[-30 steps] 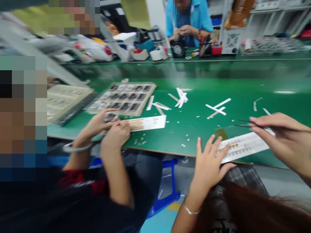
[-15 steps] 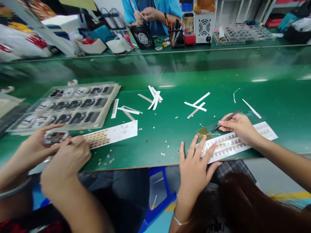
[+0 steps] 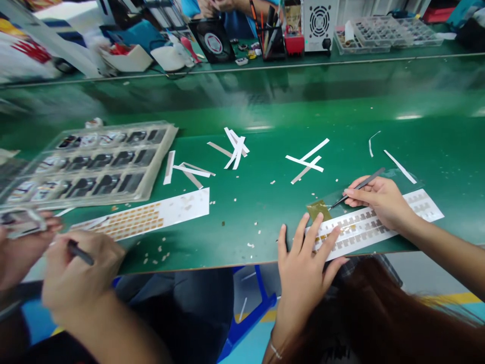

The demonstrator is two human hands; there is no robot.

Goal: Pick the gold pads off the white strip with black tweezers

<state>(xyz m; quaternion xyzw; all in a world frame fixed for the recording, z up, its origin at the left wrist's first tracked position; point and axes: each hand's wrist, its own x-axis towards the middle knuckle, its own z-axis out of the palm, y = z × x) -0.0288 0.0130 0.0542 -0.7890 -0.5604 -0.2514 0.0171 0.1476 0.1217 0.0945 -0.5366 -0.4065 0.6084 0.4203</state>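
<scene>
My left hand (image 3: 305, 265) lies with its fingers spread, clasped round nothing, over the left end of a white sheet (image 3: 432, 208). The sheet rests on the green table (image 3: 265, 202) close to its front edge, slanting away from me toward the right, with rows of small grey tabs and a few gold ones near my fingers. My index finger lies across it, while my thumb points right along its near side. The tips of my middle and ring fingers reach the near edge of an olive square (image 3: 317, 206), which sits just beyond the sheet's left part.

My right hand (image 3: 381, 198) grips dark tweezers (image 3: 364, 183) between thumb and fingers. Their points come down at the right side of the olive square; whether they pinch it I cannot tell. That hand hangs over the far side of the sheet, whose right end sticks out past my wrist.

Beyond the olive square, crossed paper strips (image 3: 306, 162) lie on the table. To my left, a co-worker's hand (image 3: 81, 275) holds a dark tool (image 3: 81, 252) near another white sheet (image 3: 185, 205) with gold rows.
</scene>
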